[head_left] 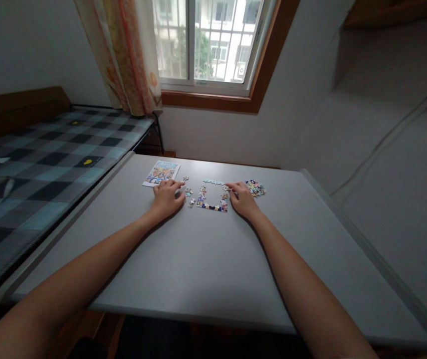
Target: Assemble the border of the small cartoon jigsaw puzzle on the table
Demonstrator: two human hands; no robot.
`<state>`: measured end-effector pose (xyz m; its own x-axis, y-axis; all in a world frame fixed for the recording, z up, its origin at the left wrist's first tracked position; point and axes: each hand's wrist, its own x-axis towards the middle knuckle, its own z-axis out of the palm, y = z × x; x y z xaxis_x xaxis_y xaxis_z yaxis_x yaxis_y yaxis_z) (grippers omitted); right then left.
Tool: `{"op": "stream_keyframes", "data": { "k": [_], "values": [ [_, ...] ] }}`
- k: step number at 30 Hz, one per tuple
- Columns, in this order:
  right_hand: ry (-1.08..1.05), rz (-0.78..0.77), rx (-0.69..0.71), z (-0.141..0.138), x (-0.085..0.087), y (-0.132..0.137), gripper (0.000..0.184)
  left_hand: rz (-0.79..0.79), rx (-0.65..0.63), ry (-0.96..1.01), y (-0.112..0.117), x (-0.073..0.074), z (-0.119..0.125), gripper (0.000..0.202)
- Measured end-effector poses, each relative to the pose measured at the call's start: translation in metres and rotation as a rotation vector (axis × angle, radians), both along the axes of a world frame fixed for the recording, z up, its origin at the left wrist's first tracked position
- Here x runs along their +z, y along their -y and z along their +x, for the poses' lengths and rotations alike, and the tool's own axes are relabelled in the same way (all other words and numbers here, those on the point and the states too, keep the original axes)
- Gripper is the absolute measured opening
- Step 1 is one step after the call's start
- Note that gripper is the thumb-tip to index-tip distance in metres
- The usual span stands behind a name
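A partly joined jigsaw puzzle border point(212, 208) lies on the white table, forming a rough square with a bare middle. My right hand point(243, 200) rests at its upper right corner, index finger stretched onto the edge pieces and thumb apart below. Just behind that hand is a heap of loose puzzle pieces point(256, 188). On the other side, my left hand point(166, 198) lies with fingers spread beside a few loose puzzle pieces point(188, 192). Its fingertips are close to the lower edge of a printed picture sheet point(162, 172). No piece shows in either hand.
The white table point(198, 269) has a raised rim along its right side point(366, 254). A bed with a checked cover point(49, 164) stands along the left. Behind are a curtain point(131, 60) and a barred window point(213, 45). A cable hangs on the right wall.
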<state>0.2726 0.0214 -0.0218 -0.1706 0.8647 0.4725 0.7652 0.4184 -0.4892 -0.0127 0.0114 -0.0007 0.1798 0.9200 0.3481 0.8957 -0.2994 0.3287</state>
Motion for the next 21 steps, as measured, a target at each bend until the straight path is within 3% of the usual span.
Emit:
{"op": "stream_keyframes", "data": {
  "k": [7, 21],
  "values": [
    [0.006, 0.020, 0.005, 0.000, -0.001, -0.001, 0.037, 0.068, -0.009, -0.079, 0.008, 0.004, 0.003, 0.029],
    [-0.027, 0.060, 0.016, 0.004, -0.009, -0.005, 0.033, -0.024, 0.002, -0.203, 0.013, 0.011, 0.009, 0.037]
  ]
}}
